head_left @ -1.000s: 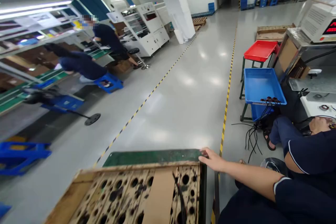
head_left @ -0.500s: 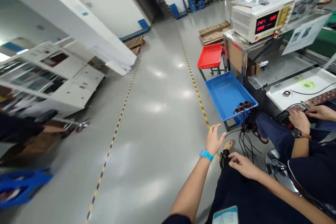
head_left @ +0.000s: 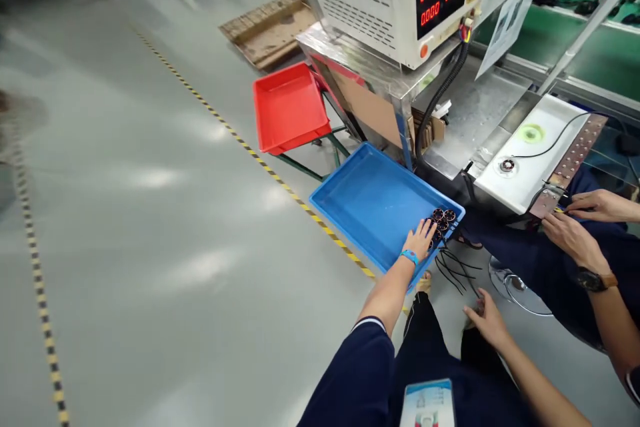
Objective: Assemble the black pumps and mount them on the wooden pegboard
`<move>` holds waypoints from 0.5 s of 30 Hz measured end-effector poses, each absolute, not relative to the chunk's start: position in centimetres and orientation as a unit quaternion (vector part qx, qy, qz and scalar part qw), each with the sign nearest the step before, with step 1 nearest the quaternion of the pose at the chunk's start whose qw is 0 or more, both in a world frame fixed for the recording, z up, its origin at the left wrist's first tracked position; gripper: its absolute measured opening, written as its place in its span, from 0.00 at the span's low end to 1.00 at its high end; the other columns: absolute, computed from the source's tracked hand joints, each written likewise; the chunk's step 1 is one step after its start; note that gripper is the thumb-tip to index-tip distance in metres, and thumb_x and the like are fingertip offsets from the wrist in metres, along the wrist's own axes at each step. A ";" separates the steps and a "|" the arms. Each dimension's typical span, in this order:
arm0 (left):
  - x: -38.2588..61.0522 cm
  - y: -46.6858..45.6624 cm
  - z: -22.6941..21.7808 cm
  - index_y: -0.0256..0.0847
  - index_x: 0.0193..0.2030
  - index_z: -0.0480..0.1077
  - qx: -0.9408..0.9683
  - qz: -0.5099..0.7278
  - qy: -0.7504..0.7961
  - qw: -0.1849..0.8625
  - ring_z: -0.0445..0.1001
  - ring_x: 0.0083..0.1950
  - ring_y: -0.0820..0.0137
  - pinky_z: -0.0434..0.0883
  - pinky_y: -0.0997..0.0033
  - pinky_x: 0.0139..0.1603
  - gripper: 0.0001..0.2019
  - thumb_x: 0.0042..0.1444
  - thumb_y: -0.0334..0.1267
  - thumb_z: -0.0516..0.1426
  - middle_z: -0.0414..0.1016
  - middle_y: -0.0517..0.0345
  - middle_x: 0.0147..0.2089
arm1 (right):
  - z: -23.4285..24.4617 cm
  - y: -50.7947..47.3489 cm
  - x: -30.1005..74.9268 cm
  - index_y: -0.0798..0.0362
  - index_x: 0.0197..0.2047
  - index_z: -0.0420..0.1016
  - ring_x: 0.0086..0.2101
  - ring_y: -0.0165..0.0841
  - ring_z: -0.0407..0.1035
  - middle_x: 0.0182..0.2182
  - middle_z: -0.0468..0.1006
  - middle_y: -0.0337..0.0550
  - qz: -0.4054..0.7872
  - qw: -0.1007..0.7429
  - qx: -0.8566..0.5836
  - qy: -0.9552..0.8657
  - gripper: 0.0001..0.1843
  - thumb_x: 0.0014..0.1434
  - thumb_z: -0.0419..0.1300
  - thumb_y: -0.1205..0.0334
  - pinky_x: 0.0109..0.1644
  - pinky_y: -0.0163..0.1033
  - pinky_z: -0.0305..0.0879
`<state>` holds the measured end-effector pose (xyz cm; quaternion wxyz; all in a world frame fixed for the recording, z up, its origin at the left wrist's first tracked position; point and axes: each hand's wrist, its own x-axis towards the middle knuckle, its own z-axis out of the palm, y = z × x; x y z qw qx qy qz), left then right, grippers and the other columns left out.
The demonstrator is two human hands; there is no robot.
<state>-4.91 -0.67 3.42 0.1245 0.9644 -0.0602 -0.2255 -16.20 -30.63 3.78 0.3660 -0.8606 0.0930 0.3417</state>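
Note:
My left hand (head_left: 420,240), with a blue wristband, reaches into the near right corner of a blue tray (head_left: 365,193). Its fingers are stretched out at a cluster of small round black-and-copper motor stators (head_left: 444,215); whether they touch them I cannot tell. From the stators, black cables (head_left: 453,270) hang over the tray's edge. Below the cable ends is my right hand (head_left: 490,321), fingers apart and slightly bent, with nothing visible in it.
A red tray (head_left: 290,110) on a stand is beyond the blue one. At right, a co-worker's hands (head_left: 570,233) work at a copper-coloured strip (head_left: 575,153) beside a white board (head_left: 525,140). A power supply (head_left: 370,7) stands on the metal bench. Yellow-black tape (head_left: 280,180) marks the floor.
The view has turned right and come closer to the bench. My left hand has moved forward from above the floor to the stators in the blue tray. My right hand has moved off my leg.

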 end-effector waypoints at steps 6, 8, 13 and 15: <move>-2.8 -0.8 0.7 0.51 0.77 0.35 0.960 -0.223 -0.116 0.128 0.43 0.78 0.54 0.71 0.49 0.60 0.42 0.60 0.29 0.53 0.38 0.52 0.80 | -1.6 -23.3 -11.6 0.66 0.74 0.36 0.67 0.59 0.49 0.68 0.52 0.72 0.269 0.324 -0.903 0.082 0.70 0.45 0.63 0.30 0.67 0.60 0.54; -2.6 -1.2 0.1 0.51 0.77 0.34 0.963 -0.210 -0.106 0.130 0.43 0.78 0.53 0.71 0.49 0.60 0.41 0.62 0.30 0.51 0.36 0.52 0.80 | -3.5 -20.5 -9.8 0.68 0.74 0.32 0.70 0.58 0.41 0.71 0.44 0.72 0.237 0.326 -0.911 0.089 0.70 0.46 0.62 0.31 0.69 0.60 0.49; -1.3 -2.2 -0.2 0.55 0.77 0.36 0.963 -0.199 -0.115 0.140 0.49 0.74 0.46 0.74 0.49 0.56 0.43 0.60 0.35 0.55 0.34 0.54 0.80 | -7.5 -17.1 -5.6 0.70 0.73 0.30 0.71 0.53 0.35 0.72 0.37 0.71 0.174 0.352 -0.913 0.108 0.62 0.53 0.58 0.39 0.71 0.57 0.45; -0.4 -2.3 0.1 0.59 0.76 0.35 0.959 -0.215 -0.110 0.147 0.57 0.67 0.45 0.76 0.51 0.50 0.45 0.59 0.35 0.57 0.33 0.56 0.80 | -8.8 -17.4 -4.2 0.70 0.73 0.30 0.71 0.51 0.33 0.72 0.37 0.70 0.172 0.347 -0.918 0.084 0.59 0.56 0.57 0.42 0.71 0.55 0.45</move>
